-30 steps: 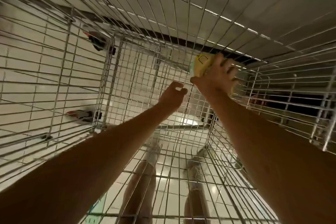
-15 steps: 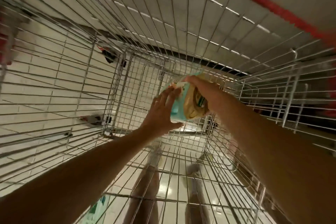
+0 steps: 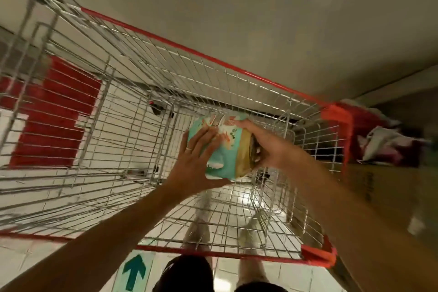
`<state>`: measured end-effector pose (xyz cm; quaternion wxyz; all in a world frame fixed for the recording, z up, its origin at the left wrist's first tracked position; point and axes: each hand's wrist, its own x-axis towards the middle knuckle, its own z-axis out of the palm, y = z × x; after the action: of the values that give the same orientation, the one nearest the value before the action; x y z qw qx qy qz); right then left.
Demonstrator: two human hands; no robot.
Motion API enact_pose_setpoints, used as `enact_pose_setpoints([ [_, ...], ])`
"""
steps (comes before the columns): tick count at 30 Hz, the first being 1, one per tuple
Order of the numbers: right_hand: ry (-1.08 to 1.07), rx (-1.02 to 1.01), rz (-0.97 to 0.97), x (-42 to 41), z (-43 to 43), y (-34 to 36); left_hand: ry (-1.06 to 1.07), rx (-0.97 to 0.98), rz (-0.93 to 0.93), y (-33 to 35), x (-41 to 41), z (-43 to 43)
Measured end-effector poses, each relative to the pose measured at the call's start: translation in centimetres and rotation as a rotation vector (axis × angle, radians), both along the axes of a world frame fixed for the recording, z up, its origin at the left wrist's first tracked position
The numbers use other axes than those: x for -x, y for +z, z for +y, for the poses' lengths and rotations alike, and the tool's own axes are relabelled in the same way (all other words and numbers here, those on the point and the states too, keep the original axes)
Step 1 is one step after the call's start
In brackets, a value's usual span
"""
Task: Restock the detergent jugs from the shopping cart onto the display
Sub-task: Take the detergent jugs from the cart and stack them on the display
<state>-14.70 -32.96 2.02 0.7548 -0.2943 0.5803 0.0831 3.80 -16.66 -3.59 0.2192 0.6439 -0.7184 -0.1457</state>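
Item: teal plastic detergent jug with yellow end (image 3: pixel 220 149), lying sideways, held inside silver wire shopping cart with red rim (image 3: pixel 189 48). Left hand (image 3: pixel 192 168): fingers spread flat against its side, thumb beneath. Right hand (image 3: pixel 267 149): fingers curled round the yellow end.

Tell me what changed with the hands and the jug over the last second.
The left hand, free a second ago, now presses flat against the side of the teal jug. The jug has been lifted from the far end of the cart toward the person, still inside the basket. The right hand kept its grip on the jug's yellow end.
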Motion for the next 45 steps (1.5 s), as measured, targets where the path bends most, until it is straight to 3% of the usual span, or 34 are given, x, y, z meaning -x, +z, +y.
enact_pose_setpoints([
  [3, 0.042, 0.031, -0.045, 2.1, 1.2, 3.8, -0.026, 0.039, -0.029, 4.1, 1.3, 1.2],
  [5, 0.085, 0.086, -0.065, 3.5, 1.9, 6.0, -0.014, 0.003, 0.064, 6.9, 2.0, 1.9],
  [7, 0.148, 0.142, -0.082, 4.9, 2.1, 8.0, 0.092, -0.087, 0.371, 9.6, 3.0, 2.4],
  [10, 0.283, 0.191, -0.125, 6.8, 2.0, 10.9, 0.401, -0.273, 1.008, 14.0, 4.2, 1.8],
  [13, 0.422, 0.212, -0.168, 8.1, 2.3, 13.6, 0.518, -0.515, 1.187, 17.0, 3.7, 0.6],
  [16, 0.53, 0.204, -0.259, 9.0, 2.5, 16.8, 0.39, -0.872, 1.334, 19.0, 3.2, 0.9],
  [18, 0.611, 0.209, -0.306, 9.7, 2.4, 19.1, 0.318, -1.02, 1.352, 20.2, 3.2, 1.7],
  [23, 0.639, 0.309, -0.298, 11.6, 2.7, 24.3, 0.189, -1.119, 1.518, 22.8, 5.6, 3.2],
  [28, 0.376, 0.61, -0.212, 14.2, 4.9, 27.7, 0.234, -1.015, 1.671, 24.1, 9.8, 4.9],
  [32, -0.018, 0.699, -0.253, 17.8, 7.6, 29.0, 0.193, -0.888, 1.769, 25.7, 12.6, 5.2],
  [37, -0.281, 0.777, -0.388, 22.6, 11.6, 30.2, 0.132, -0.741, 1.656, 29.7, 15.6, 4.9],
  [41, -0.397, 0.883, -0.429, 26.3, 15.5, 30.3, -0.1, -0.647, 1.517, 33.2, 18.9, 5.4],
  [45, -0.6, 1.04, -0.403, 30.9, 19.3, 30.8, -0.255, -0.696, 1.35, 35.0, 22.8, 6.0],
])
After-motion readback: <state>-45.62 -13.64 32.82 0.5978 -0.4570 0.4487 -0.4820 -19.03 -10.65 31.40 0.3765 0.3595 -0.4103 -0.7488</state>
